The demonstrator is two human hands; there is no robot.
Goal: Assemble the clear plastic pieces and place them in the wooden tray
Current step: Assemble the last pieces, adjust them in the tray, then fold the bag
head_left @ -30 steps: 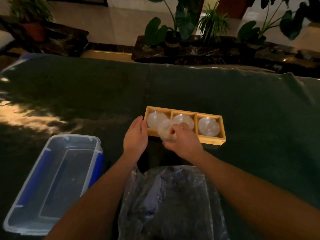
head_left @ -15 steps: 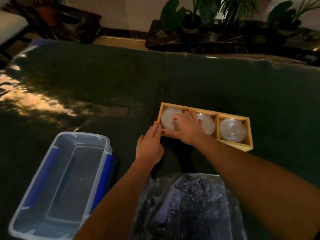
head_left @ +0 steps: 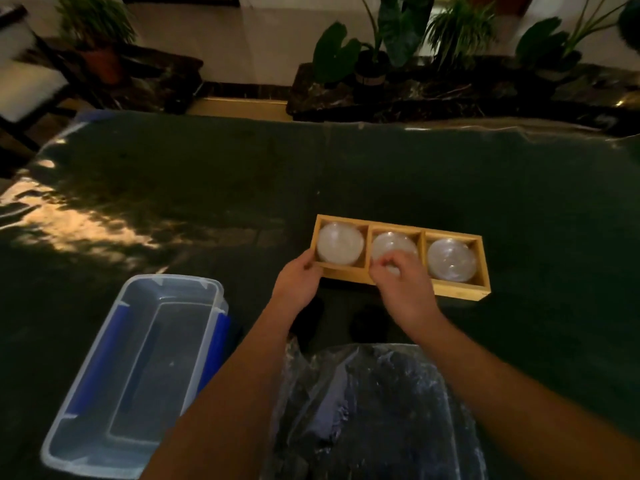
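Observation:
The wooden tray (head_left: 453, 292) lies on the dark green table cover, divided into three compartments. Each compartment holds a round clear plastic piece: left (head_left: 341, 244), middle (head_left: 393, 241) and right (head_left: 450, 259). My left hand (head_left: 296, 285) grips the tray's near left corner, thumb on the rim. My right hand (head_left: 405, 289) reaches over the tray's front wall, and its curled fingertips pinch the near edge of the middle piece, hiding that part of it.
A clear plastic bin (head_left: 173, 280) with blue handles stands at the near left. A crumpled clear plastic bag (head_left: 377, 410) lies between my forearms at the near edge. Potted plants (head_left: 372, 64) line a dark ledge beyond the table.
My right hand set the clear piece it held into the left compartment, then moved right to the middle one. My left hand went from flat on the cloth to gripping the tray corner.

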